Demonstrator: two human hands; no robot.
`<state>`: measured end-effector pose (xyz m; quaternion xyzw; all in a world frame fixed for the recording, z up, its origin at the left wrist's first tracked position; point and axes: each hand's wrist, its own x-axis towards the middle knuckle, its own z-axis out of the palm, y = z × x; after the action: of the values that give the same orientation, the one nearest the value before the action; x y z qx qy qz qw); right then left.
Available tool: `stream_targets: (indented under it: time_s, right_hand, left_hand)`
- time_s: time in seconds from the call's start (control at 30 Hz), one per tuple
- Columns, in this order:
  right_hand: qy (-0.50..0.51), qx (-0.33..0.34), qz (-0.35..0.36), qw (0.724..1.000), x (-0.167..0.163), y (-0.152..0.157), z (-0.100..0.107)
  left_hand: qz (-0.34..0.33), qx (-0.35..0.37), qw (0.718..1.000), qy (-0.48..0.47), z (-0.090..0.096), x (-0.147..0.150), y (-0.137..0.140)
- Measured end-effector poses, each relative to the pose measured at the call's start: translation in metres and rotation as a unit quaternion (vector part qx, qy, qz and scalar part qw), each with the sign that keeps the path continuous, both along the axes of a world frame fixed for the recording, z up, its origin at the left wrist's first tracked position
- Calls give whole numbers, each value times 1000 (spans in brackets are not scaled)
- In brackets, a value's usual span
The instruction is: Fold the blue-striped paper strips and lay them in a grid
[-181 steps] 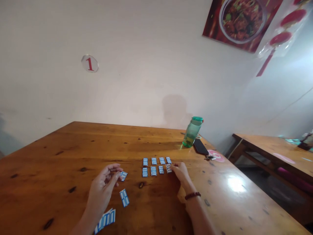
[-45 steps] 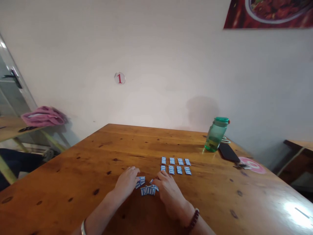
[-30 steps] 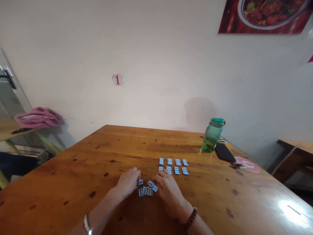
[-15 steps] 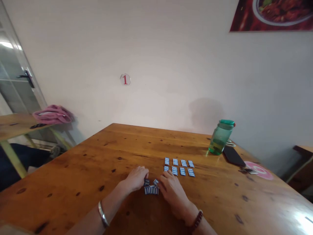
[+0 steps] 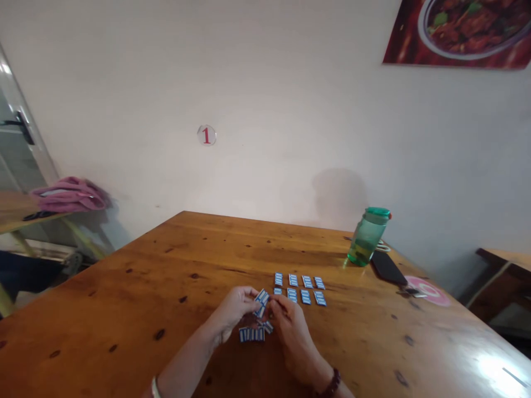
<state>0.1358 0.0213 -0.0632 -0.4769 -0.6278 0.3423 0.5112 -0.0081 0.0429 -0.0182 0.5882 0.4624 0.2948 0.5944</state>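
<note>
Small blue-and-white cards (image 5: 261,302) are pinched between the thumb and fingers of my left hand (image 5: 233,310), lifted a little above the table. My right hand (image 5: 291,325) is closed at their right edge, thumb against fingertips. Just below the hands, a row of similar cards (image 5: 251,335) lies side by side, with a few loose ones at its upper right, partly hidden. Beyond my right hand, small groups of the same cards (image 5: 306,282) are laid out in two rows. Print on the cards is too small to read.
All of this is on a brown wooden table (image 5: 145,287). Toward the right stand a green water bottle (image 5: 368,236), a black phone-like slab (image 5: 388,267), scissors handles (image 5: 383,247), keys (image 5: 410,291) and a pink round mat (image 5: 429,291). A wall (image 5: 265,110) closes the far side.
Both hands were down at the loose cards. Now cards are raised in my left hand, and my right hand has closed in beside them. The view has shifted slightly right.
</note>
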Motion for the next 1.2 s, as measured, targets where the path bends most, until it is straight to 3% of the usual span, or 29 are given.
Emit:
stream_targets:
  time_s: [0.1,0.27,0.47,0.6,0.7,0.83,1.03,1.2]
  right_hand:
    - [88,-37,3,995,1,3,0]
    - [137,-60,2,989,4,3,2]
    - [137,-68,-24,988,9,2,8]
    - [114,-57,-41,991,13,1,11]
    - [118,-80,-34,989,12,0,9]
    - [91,-83,-48,991,9,-2,7]
    - [66,-20,-105,992,19,-3,20]
    - [181,-33,-112,977,26,-3,30]
  left_hand:
    - [37,-70,988,-130,-4,9,-6]
    - [95,-62,985,-127,-24,18,-4]
    - [85,-81,983,-144,-26,26,-10]
    - [80,-156,957,-231,-19,23,-17]
    - [29,-180,944,-275,-16,21,-19]
    - [-8,-142,960,-243,-14,23,-18]
    - [45,-139,966,-215,-21,25,-16]
    - [85,-122,969,-199,-26,23,-11]
